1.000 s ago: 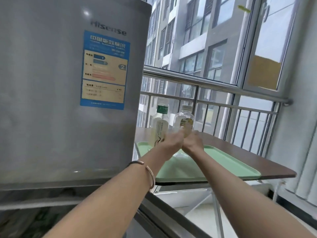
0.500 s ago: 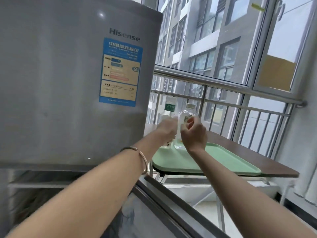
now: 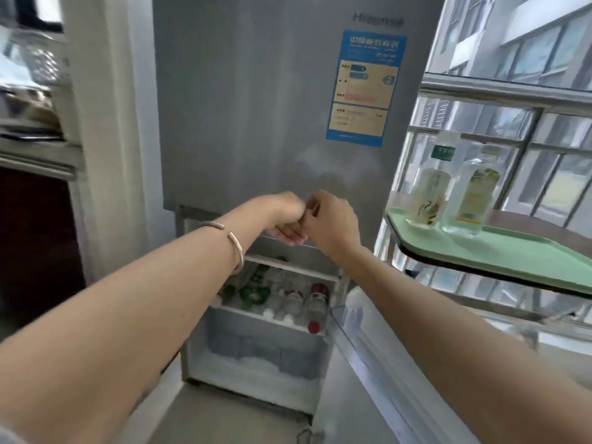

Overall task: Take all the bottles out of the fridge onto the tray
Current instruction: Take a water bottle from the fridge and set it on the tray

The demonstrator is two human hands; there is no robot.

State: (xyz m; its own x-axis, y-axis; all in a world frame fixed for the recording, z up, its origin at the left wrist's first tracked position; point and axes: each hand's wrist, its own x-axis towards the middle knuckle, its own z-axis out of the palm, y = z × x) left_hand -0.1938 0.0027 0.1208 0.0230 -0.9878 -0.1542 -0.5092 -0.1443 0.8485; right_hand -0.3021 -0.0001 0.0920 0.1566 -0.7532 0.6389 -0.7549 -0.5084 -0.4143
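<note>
Both of our hands have come away from the two bottles and now hover together in front of the grey fridge (image 3: 256, 100), while the view has swung left so the open lower compartment shows below them. Our left hand (image 3: 286, 215), with a thin metal bangle (image 3: 231, 239) on its wrist, is curled loosely with the fingers bent inward and nothing visible in it; our right hand (image 3: 333, 223) sits just beside it, touching or nearly touching at the knuckles, fingers also folded in, and we see no object between them, though motion blur keeps us from telling how tightly either is closed. On the right, the green tray (image 3: 512, 254) rests on a dark table (image 3: 544, 219) beside the railing, and two bottles stand upright on its near-left corner: a clear one with a green label at the neck (image 3: 431, 184) and, just beside it to the right, a rounder clear one with a yellowish label (image 3: 473, 197). Inside the lower compartment, on a white shelf (image 3: 272, 312), several more bottles (image 3: 288, 298) lie on their sides with caps toward us, some green-labelled on the left, some with red caps and labels on the right; their exact number is hard to tell. Frost (image 3: 256, 366) lies on the floor of the compartment below the shelf. The lower door (image 3: 368, 363) stands swung open to the right, under our right forearm. A blue and cream energy sticker (image 3: 362, 91) sits on the closed upper door.
</note>
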